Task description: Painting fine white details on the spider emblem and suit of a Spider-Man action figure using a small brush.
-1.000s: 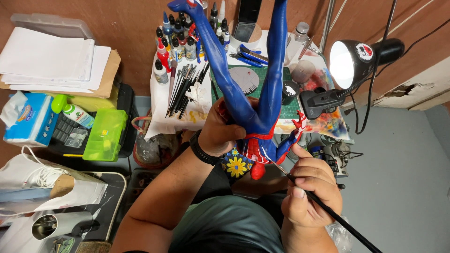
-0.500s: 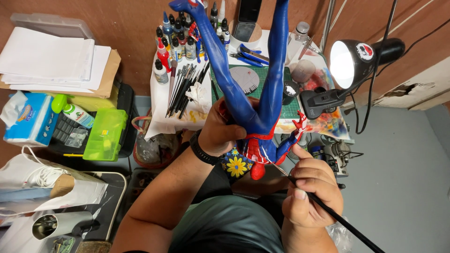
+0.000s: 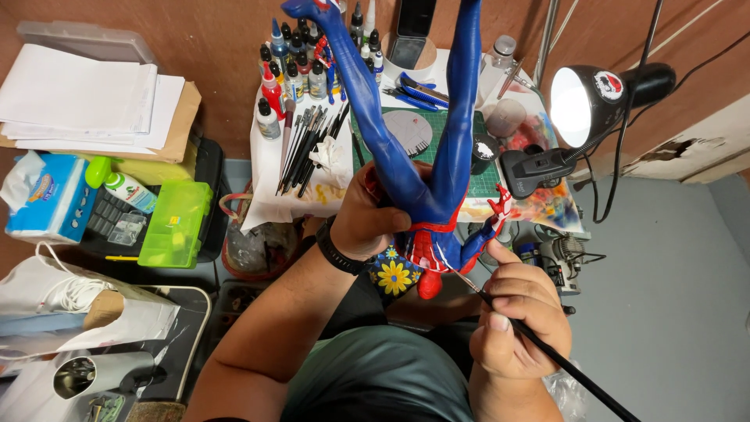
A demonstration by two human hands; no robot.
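Our left hand (image 3: 375, 215) grips the upside-down blue-and-red figure (image 3: 426, 187) above the tabletop (image 3: 469, 168); our right hand (image 3: 516, 320) pinches a fine brush (image 3: 547, 352) at its torso. Most colour looks laid, details remaining.

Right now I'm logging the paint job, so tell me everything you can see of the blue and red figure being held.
The figure is a glossy, hard-looking model, upside down: two long blue legs point away up over the desk, red torso with dark web lines and red head hang lowest. One blue and red arm sticks out sideways. The left hand grips its hips. The right hand holds a thin black paintbrush whose tip meets the torso.
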